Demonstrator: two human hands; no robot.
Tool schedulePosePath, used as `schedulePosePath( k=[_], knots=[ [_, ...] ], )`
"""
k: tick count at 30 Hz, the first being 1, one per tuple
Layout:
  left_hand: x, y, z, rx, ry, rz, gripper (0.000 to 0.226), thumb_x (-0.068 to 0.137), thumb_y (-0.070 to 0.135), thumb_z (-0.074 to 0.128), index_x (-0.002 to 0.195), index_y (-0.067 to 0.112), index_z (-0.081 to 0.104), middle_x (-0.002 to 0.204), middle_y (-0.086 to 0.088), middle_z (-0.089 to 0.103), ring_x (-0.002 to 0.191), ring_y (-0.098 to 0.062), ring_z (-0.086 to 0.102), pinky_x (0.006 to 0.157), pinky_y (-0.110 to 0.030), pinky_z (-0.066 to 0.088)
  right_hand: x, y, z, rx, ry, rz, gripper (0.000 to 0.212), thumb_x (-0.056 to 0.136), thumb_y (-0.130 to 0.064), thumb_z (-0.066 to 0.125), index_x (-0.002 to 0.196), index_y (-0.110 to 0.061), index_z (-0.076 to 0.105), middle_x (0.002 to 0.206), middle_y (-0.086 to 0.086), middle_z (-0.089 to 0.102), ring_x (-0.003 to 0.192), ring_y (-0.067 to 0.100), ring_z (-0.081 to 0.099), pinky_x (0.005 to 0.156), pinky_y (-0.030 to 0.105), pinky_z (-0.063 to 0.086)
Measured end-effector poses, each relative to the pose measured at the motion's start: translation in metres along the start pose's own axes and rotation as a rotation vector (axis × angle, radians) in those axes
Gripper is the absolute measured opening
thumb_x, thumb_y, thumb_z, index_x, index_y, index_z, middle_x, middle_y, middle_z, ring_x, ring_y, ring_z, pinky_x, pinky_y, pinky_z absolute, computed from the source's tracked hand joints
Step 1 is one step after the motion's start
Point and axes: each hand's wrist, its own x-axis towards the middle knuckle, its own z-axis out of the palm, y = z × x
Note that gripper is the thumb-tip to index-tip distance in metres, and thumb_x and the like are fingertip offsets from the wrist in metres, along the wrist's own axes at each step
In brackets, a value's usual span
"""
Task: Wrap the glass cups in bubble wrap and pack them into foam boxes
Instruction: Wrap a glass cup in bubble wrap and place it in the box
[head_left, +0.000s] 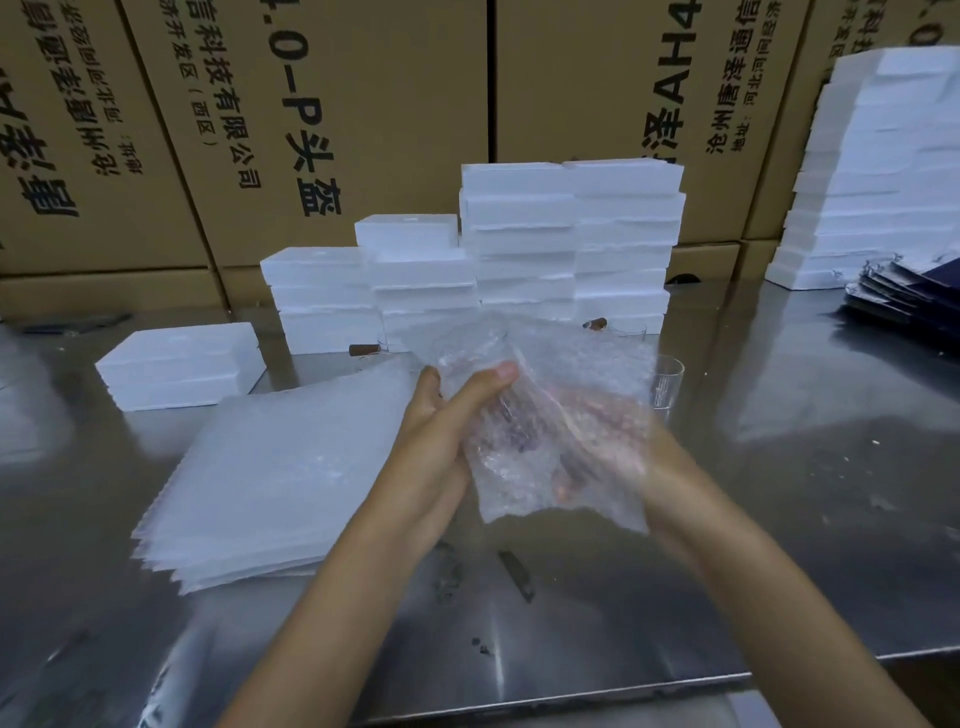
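A: What are the hands doing?

B: Both are raised over the steel surface (779, 519), holding a sheet of bubble wrap (545, 415) that is bundled around a glass cup (470, 345). The cup's rim shows faintly through the plastic at the top of the bundle, tilted up and away.

A: And the grip of each hand?

B: The left hand (441, 415) is closed on the bundle's left side, with the thumb laid across the front of the wrap. The right hand (623, 447) sits behind the sheet and is blurred; its fingers show pink through the plastic and seem to cup the bundle from underneath, but I cannot tell how tightly they curl.

A: Where is the rest of the wrap?

B: A stack of flat sheets (275, 478) lies on the surface to the left of the hands.

A: Other cups?

B: One bare glass (667, 384) stands just right of the bundle, partly hidden by it. Two more things with brown handles, one (366, 351) to the left and one (597, 325) behind, lie near the foam boxes; they are too unclear to name.

A: The boxes?

B: White foam boxes (519, 249) are stacked in stepped columns behind the hands, a low pile (182, 364) sits far left, and a tall stack (872, 171) stands at the right, with dark bags (909, 291) in front of it. Printed cartons (363, 104) form the backdrop.
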Motion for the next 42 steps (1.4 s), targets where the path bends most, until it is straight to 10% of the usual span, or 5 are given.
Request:
schedulePosePath(
  k=[5, 11, 19, 25, 42],
  knots=[
    [0.004, 0.0, 0.008, -0.423, -0.014, -0.004, 0.074, 0.084, 0.024, 0.075, 0.149, 0.012, 0.042, 0.141, -0.016, 0.057, 0.129, -0.033, 0.055, 0.105, -0.045, 0.047, -0.009, 0.019, -0.033, 0.201, 0.669, -0.373, 0.023, 0.096, -0.002, 0.056, 0.109, -0.015, 0.069, 0.1, -0.007, 0.074, 0.1, 0.005, 0.067, 0.095, 0.029, 0.052],
    [0.005, -0.015, 0.021, -0.475, -0.181, -0.001, 0.051, 0.1, 0.037, 0.053, 0.143, 0.01, 0.051, 0.138, -0.013, 0.06, 0.128, -0.029, 0.057, 0.111, -0.045, 0.04, -0.028, 0.049, -0.005, 0.274, -0.01, 0.043, 0.055, 0.073, -0.022, 0.079, 0.125, -0.021, 0.062, 0.122, -0.011, 0.07, 0.115, 0.006, 0.064, 0.096, 0.026, 0.051],
    [-0.012, -0.064, -0.006, 0.049, -0.124, -0.064, 0.054, 0.071, 0.023, 0.085, 0.12, 0.018, 0.064, 0.107, -0.018, 0.072, 0.073, -0.029, 0.071, 0.057, -0.037, 0.059, 0.006, 0.049, -0.011, 0.104, 0.266, -0.056, 0.029, 0.09, 0.001, 0.065, 0.071, -0.02, 0.071, 0.069, -0.01, 0.073, 0.061, -0.006, 0.064, 0.061, 0.019, 0.052],
    [-0.014, -0.077, -0.021, 0.722, -0.026, 0.072, 0.072, 0.068, 0.026, 0.088, 0.127, 0.042, 0.05, 0.129, 0.012, 0.056, 0.115, 0.001, 0.056, 0.097, -0.022, 0.048, 0.024, 0.069, 0.003, -0.363, 0.254, -0.214, 0.024, 0.093, 0.001, 0.06, 0.09, -0.021, 0.053, 0.074, -0.01, 0.055, 0.069, 0.0, 0.062, 0.065, 0.029, 0.052],
    [-0.007, -0.079, -0.004, 0.793, 0.154, 0.454, 0.044, 0.074, 0.013, 0.05, 0.117, 0.023, 0.054, 0.116, 0.012, 0.058, 0.112, -0.007, 0.054, 0.098, -0.027, 0.044, 0.019, 0.095, 0.016, -0.823, 0.032, -0.612, 0.024, 0.083, -0.025, 0.046, 0.08, -0.014, 0.067, 0.134, 0.004, 0.055, 0.13, 0.021, 0.04, 0.1, 0.031, 0.027]
  ],
)
